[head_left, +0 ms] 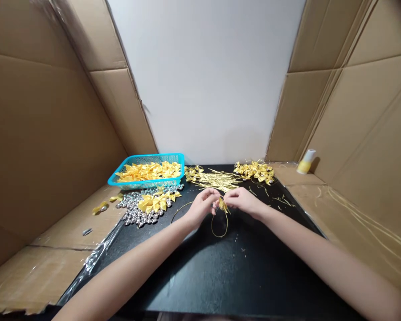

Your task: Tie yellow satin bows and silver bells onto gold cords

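Both hands meet above the middle of a black table top (220,272). My left hand (202,206) and my right hand (243,201) are closed in a pinch on a small yellow ribbon bow (223,205) between them. A thin gold cord (219,226) hangs from the bow in a loop down to the table. A second strand of gold cord (179,209) curves on the table left of my left hand.
A blue basket (147,182) of yellow bows stands at the back left. Silver beads (133,214) and loose yellow bows (157,201) lie before it. Cut gold cords (214,179) and finished pieces (255,171) lie at the back. A yellow-white spool (306,161) stands right. Cardboard walls surround everything.
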A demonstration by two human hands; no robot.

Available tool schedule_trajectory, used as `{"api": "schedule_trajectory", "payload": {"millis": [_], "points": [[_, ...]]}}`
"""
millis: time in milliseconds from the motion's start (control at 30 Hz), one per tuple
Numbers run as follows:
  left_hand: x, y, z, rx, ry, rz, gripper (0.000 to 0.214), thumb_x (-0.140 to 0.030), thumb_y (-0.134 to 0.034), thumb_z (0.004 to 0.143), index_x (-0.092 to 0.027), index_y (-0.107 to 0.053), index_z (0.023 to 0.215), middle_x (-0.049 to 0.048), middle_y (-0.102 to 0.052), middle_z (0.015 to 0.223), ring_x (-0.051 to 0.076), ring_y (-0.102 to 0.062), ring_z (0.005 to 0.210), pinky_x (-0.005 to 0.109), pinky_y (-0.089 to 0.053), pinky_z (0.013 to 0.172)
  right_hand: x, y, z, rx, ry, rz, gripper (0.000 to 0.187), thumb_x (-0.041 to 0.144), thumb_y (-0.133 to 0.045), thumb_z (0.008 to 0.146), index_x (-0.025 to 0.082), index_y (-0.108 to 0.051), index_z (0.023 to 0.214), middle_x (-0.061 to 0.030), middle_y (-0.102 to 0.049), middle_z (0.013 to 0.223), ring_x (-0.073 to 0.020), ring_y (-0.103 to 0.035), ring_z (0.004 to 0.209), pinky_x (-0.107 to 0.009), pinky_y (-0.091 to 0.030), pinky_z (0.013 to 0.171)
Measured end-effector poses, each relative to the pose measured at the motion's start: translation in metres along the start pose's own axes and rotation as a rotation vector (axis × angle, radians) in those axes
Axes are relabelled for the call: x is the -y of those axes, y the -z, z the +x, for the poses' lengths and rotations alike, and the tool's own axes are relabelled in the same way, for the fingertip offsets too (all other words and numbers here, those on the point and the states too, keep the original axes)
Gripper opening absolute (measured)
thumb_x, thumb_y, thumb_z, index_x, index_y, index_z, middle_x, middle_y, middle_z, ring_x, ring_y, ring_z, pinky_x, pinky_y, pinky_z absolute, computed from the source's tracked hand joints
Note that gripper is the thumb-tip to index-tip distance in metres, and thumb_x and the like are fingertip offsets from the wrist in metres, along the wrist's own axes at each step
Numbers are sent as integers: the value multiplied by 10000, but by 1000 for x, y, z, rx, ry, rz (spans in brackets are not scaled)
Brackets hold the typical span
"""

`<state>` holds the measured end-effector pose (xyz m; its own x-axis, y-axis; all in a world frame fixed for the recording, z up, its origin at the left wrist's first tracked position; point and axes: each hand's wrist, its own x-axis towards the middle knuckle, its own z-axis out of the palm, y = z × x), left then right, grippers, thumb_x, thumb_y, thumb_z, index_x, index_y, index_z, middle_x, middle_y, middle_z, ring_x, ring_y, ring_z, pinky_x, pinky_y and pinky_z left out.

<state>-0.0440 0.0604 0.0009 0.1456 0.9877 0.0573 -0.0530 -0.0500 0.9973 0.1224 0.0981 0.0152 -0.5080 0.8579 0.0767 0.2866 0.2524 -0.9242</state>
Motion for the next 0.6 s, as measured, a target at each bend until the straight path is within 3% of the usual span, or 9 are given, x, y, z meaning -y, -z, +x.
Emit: {"api": "schedule_trajectory", "payload": {"millis": [67, 200, 367, 600], "points": [[7, -1, 5, -51, -42, -52, 304, -460, -577, 758, -176, -531, 857, -35, -525, 656, 90, -476, 542, 199, -422, 488, -8, -1, 5, -102, -40, 88, 191, 291, -515, 672, 144, -599, 585, 24, -484, 540, -90, -387, 510, -231, -303, 509], [21, -4, 0, -79, -72, -45, 329, -385, -731, 681, -139, -598, 855, 19, -599, 764, 117, -523, 643, 211, -464, 518, -16, -15, 3, -220, -58, 221, 203, 330, -544, 663, 147, -592, 591, 23, -470, 561, -92, -372, 522, -235, -309, 510], [30, -6, -15, -104, -34, 65, 266, -376, -715, 743, -123, -680, 817, 41, -656, 758, 131, -555, 671, 218, -463, 572, -22, -34, -11, -214, -50, 322, 222, 347, -626, 666, 149, -613, 568, -27, -558, 722, -129, -484, 642, -256, -394, 592], [28, -5, -26, -82, -54, 237, 234, -320, -669, 785, -99, -738, 822, 80, -684, 727, 122, -558, 610, 217, -425, 564, -38, -40, -27, -191, 32, 293, 210, 310, -671, 703, 154, -609, 578, -43, -556, 714, -165, -541, 674, -246, -443, 590]]}}
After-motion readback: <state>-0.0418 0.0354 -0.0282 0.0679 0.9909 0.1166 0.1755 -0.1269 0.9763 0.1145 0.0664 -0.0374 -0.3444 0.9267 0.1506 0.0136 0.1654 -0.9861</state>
